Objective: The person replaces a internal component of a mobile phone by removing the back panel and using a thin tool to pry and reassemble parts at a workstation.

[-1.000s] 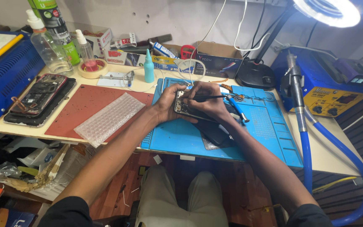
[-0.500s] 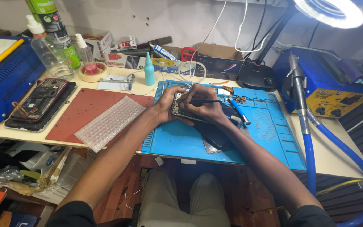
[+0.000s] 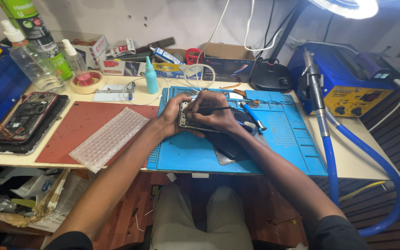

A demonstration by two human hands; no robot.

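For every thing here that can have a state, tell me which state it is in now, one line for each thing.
Opened phone: back cover off, held over the blue mat.
Left hand: grips the phone's edge.
Right hand: holds a thin black tool, tip on the phone.
Ring lamp: lit.
Second phone: opened, lying flat on a dark tray.
Teal dropper bottle: upright, capped.
Clear spray bottle: upright.

Bubble wrap sheet (image 3: 109,138) on my red mat (image 3: 77,127), frame left. Teal dropper bottle (image 3: 151,77) upper centre. Blue rework station (image 3: 348,83) upper right. Tape roll (image 3: 86,82) upper left.
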